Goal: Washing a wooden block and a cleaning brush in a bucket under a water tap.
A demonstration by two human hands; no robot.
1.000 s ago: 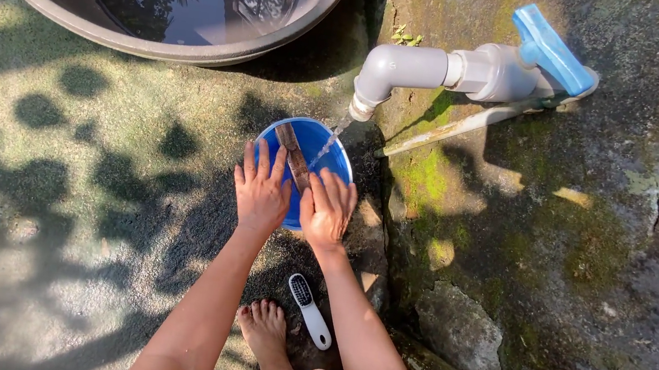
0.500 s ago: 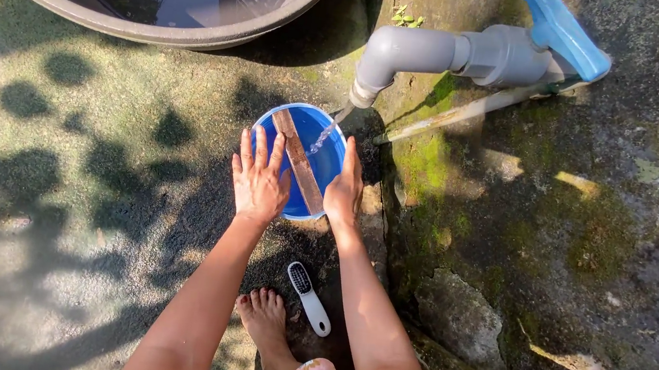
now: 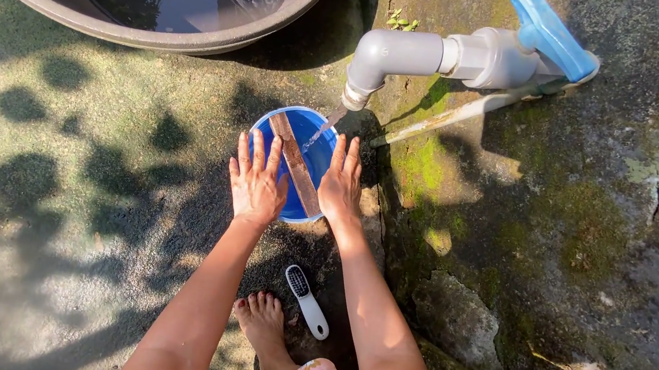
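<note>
Both hands, left hand (image 3: pixel 257 183) and right hand (image 3: pixel 342 183), flat, fingers spread, flank the blue bucket (image 3: pixel 309 159).

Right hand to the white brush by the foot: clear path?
Probably yes. The right hand is empty on the blue bucket's rim, and the brush lies uncovered on the ground beside the bare foot.

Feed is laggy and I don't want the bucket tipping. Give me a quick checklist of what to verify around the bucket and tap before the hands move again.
1. Left hand flat, fingers spread, on the blue bucket's left rim: ok.
2. Right hand flat on the right rim: ok.
3. Wooden strip lies across the bucket opening, between the hands: ok.
4. Thin water stream from the grey tap spout falls into the bucket: ok.
5. Water level in the bucket: cannot tell.
6. White scrub brush lies on the ground beside the bare foot, untouched: ok.
</note>
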